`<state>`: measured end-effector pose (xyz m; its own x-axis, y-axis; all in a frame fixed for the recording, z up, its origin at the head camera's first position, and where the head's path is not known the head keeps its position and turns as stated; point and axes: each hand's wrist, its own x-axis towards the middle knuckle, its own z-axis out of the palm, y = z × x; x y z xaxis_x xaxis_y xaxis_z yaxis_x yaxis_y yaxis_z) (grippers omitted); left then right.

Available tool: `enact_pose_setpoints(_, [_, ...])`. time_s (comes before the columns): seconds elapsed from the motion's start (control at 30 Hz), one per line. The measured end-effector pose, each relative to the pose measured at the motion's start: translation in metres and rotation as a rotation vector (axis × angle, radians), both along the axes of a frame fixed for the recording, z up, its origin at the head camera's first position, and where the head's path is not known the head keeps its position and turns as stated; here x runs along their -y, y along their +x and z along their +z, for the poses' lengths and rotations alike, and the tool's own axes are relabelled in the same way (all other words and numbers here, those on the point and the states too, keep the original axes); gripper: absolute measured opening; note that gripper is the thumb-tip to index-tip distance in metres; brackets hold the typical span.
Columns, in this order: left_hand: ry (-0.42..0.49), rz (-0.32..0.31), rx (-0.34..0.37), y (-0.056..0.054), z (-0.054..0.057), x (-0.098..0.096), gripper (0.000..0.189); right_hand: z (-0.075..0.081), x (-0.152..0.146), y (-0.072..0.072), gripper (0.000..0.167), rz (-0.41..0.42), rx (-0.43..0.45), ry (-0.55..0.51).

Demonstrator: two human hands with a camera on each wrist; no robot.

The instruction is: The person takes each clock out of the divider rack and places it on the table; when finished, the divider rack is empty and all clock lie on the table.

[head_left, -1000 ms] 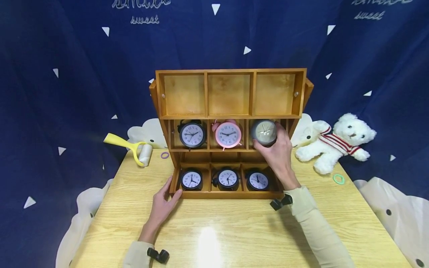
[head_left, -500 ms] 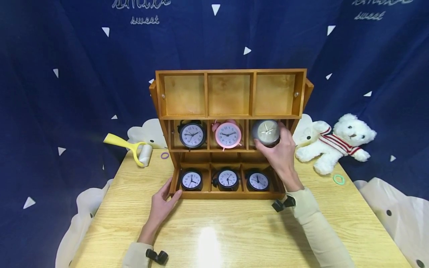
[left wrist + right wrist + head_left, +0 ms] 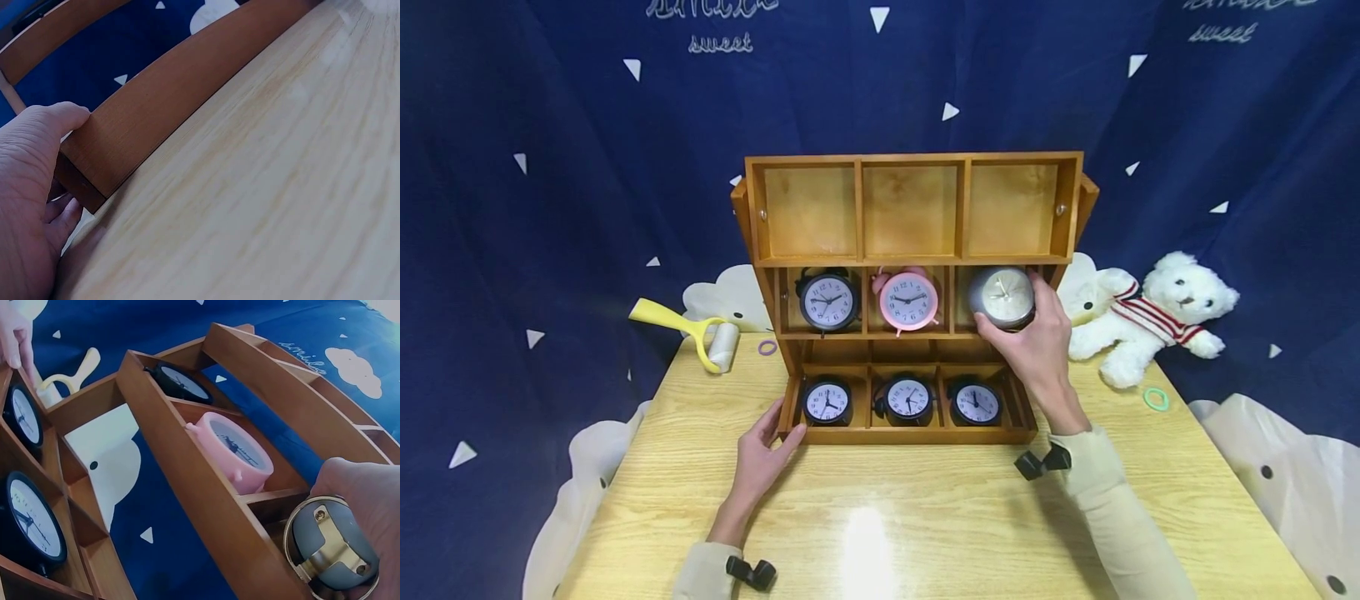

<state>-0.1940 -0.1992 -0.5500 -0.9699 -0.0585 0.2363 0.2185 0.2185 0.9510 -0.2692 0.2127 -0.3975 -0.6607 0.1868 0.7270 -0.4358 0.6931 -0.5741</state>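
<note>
My right hand (image 3: 1033,342) grips a round grey clock (image 3: 1002,297) with a pale face, thumb at its lower left and fingers round its right side. The clock is at the middle tier's right compartment; its gold bracket shows in the right wrist view. A black alarm clock (image 3: 830,301) and a pink alarm clock (image 3: 909,300) occupy that tier's other compartments. Three black clocks, one of them the middle clock (image 3: 908,398), sit in the bottom tier. My left hand (image 3: 762,457) holds the front left corner of the wooden tiered shelf (image 3: 144,94), thumb on its front board.
Above, the top tier (image 3: 912,210) has three bare compartments. A yellow-handled roller (image 3: 688,329) and a purple ring (image 3: 767,347) lie left of the shelf. On the right are a white teddy bear (image 3: 1157,321) in a striped top and a green ring (image 3: 1156,399).
My right hand has shifted a little to the right with the grey clock, whose face has tilted. The left hand keeps its hold on the shelf corner.
</note>
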Motion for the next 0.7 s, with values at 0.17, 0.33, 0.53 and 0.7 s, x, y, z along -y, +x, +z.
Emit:
enact_pose_setpoints(0.17, [0.005,0.011,0.008,-0.006,-0.013,0.004,0.063,0.003,-0.005,0.007,0.088,-0.004,0.000,-0.010])
enact_pose_setpoints(0.33, [0.006,0.020,0.005,-0.015,-0.033,0.008,0.063,0.003,-0.011,0.015,0.090,-0.021,0.014,-0.014])
enact_pose_setpoints(0.53, [-0.003,0.018,-0.017,-0.014,-0.033,0.007,0.062,-0.001,-0.020,0.024,0.090,-0.048,0.018,-0.024])
enact_pose_setpoints(0.7, [0.008,0.027,-0.008,-0.014,-0.033,0.008,0.063,0.000,-0.028,0.034,0.088,-0.071,0.014,-0.036])
